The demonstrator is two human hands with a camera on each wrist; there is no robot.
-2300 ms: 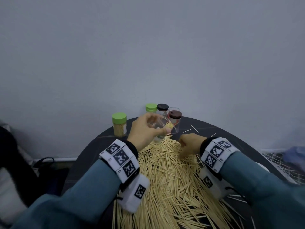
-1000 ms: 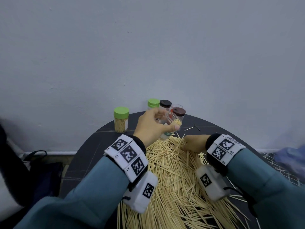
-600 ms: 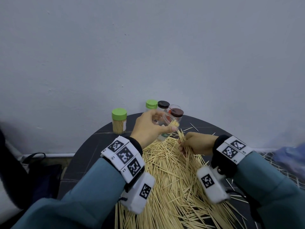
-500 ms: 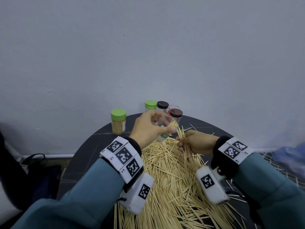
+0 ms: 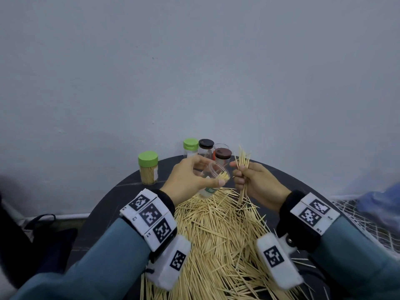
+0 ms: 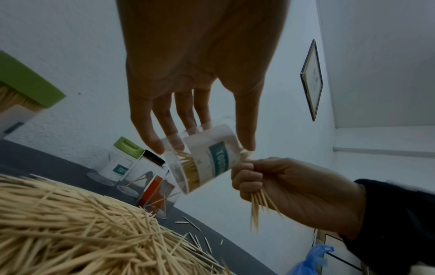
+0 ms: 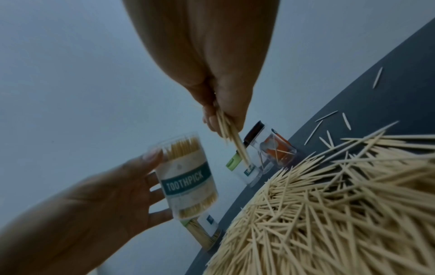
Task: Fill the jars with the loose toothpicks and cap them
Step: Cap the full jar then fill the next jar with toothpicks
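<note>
My left hand (image 5: 190, 180) grips a clear, uncapped jar (image 5: 216, 176) labelled TOOTHPICK (image 7: 188, 178), tilted with its mouth toward the right and partly filled with toothpicks (image 6: 188, 167). My right hand (image 5: 255, 182) holds a bunch of toothpicks (image 5: 243, 163) upright just right of the jar's mouth; the same bunch (image 7: 231, 137) sticks out past the fingers in the right wrist view. A big heap of loose toothpicks (image 5: 220, 234) covers the dark round table (image 5: 108, 213) under both hands.
A full green-capped jar (image 5: 148, 167) stands at the back left. Behind the hands stand a green-capped jar (image 5: 190, 146), a black-capped jar (image 5: 205, 146), a brown-capped jar (image 5: 222, 155) and an open one (image 5: 220, 146). A blue bag (image 5: 381, 202) lies right, off the table.
My right hand has lifted a bunch of toothpicks off the heap and raised it beside the jar's mouth. The left hand keeps the jar tilted in about the same place.
</note>
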